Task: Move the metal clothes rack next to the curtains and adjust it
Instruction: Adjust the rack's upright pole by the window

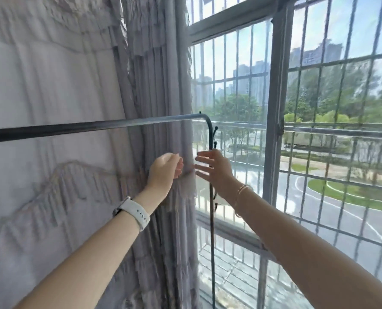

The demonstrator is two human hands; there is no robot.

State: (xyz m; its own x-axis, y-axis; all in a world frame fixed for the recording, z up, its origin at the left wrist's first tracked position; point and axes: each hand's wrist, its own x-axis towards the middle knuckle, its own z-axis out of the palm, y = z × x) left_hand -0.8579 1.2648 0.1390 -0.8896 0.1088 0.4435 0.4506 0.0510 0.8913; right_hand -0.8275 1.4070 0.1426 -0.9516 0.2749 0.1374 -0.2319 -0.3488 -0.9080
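Note:
The metal clothes rack (92, 126) has a dark top bar running from the left edge to a bend near the window, then a thin upright post going down. It stands right in front of the grey pleated curtains (163, 85). My left hand (164, 172), with a white watch on the wrist, is curled against the bunched curtain edge below the bar; whether it grips the fabric is unclear. My right hand (214, 169) is spread with fingers apart, in front of the upright post and close to the curtain edge.
A window with a grey frame (277, 108) and metal security bars fills the right half, with trees, a road and towers outside. A pale embroidered drape (40, 97) covers the left side.

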